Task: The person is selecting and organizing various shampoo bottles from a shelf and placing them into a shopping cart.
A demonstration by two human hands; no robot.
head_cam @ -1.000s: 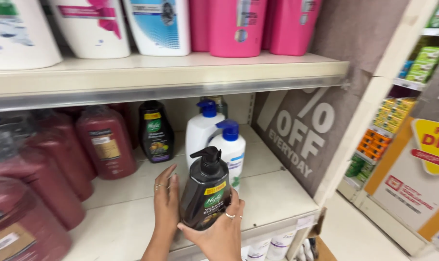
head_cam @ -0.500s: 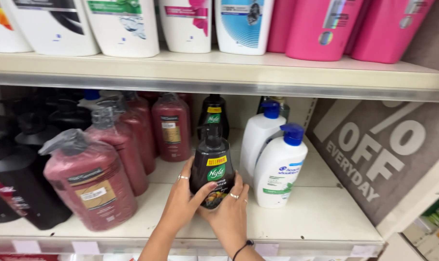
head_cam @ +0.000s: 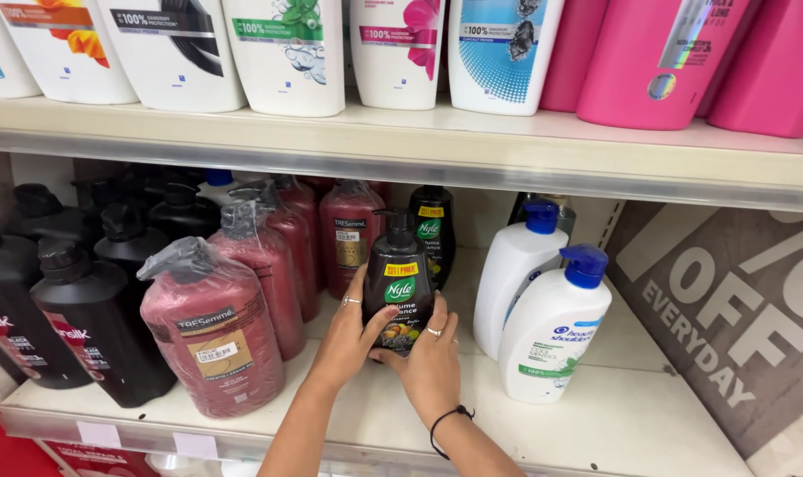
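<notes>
The lower shelf (head_cam: 596,424) runs pale and bare toward its right end, with a second shelf (head_cam: 472,150) above it carrying white and pink bottles. To the left stand big dark red pump bottles (head_cam: 216,331) wrapped in clear film, and beyond them black pump bottles (head_cam: 92,327). To the right sit two white bottles with blue pumps (head_cam: 551,331), one behind the other.

Between those groups, near the front edge, stands a dark pump bottle (head_cam: 399,287) with a green and yellow label, upright on the shelf. A twin of it (head_cam: 434,231) stands just behind.

The left hand (head_cam: 346,334) is curled round the bottle's left side, fingers bent against the label. The right hand (head_cam: 432,364) cups the lower right side and front, palm close to the base, with rings on the fingers and a black band on the wrist. Both hands are partly closed on the bottle.

It looks full, so I'd judge it fairly heavy for its size, with a stiff plastic wall that won't give much. The glossy surface may be slick. The body low down, as it is held now, seems the safest hold; the pump head (head_cam: 396,225) looks too thin to lift by.
</notes>
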